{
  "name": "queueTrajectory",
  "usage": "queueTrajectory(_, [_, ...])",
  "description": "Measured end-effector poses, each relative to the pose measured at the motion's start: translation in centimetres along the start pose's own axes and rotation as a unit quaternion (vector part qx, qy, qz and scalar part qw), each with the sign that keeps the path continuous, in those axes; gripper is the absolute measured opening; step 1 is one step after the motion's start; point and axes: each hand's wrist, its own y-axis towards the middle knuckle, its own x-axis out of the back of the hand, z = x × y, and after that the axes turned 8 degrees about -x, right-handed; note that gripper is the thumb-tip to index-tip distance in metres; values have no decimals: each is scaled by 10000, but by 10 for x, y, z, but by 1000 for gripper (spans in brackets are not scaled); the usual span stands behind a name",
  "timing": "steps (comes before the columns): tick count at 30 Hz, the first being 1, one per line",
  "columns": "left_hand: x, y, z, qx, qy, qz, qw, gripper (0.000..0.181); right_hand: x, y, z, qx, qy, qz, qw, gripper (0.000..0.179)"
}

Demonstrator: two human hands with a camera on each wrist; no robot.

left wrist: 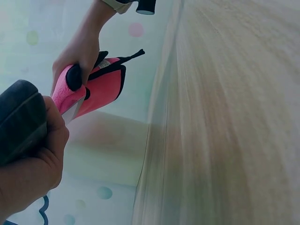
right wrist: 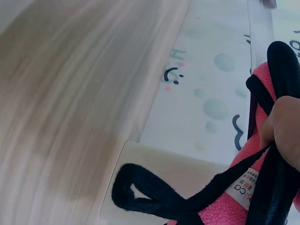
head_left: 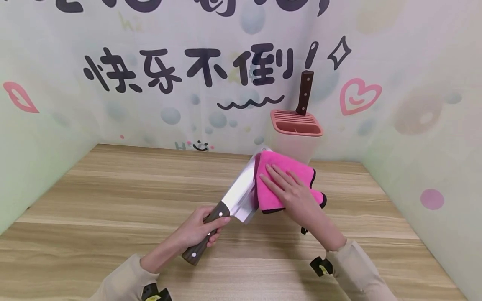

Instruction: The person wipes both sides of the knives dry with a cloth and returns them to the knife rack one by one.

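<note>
A cleaver (head_left: 239,188) with a dark riveted handle is held raised and tilted over the table. My left hand (head_left: 199,229) grips its handle, fingers wrapped round it and thumb along the side. Over the far part of the blade lies a folded pink cloth (head_left: 269,194) with black edging. My right hand (head_left: 293,193) holds this cloth against the blade, fingers spread on its upper face. In the right wrist view the thumb (right wrist: 283,133) presses the cloth's other side, near a black loop (right wrist: 140,197) and a white label (right wrist: 243,187). Much of the blade is hidden by the cloth.
Behind the cloth stands a white knife block (head_left: 291,146) with a pink slotted top. A brown-handled knife (head_left: 305,92) stands upright in it. The wood-grain table (head_left: 124,209) meets a printed wall covering (head_left: 169,113) at the back and sides.
</note>
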Motion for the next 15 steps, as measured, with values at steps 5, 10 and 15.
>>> queueTrajectory(5, [1, 0, 2, -61, 29, 56, 10000, 32, -1, 1, -8, -399, 166, 1, 9991, 63])
queueTrajectory(10, [1, 0, 2, -45, 48, 58, 10000, 30, -2, 0, -15, -689, 268, 25, 9973, 63])
queueTrajectory(15, [0, 1, 3, -5, 26, 50, 10000, 29, -5, -1, -19, -816, 447, -59, 9956, 65])
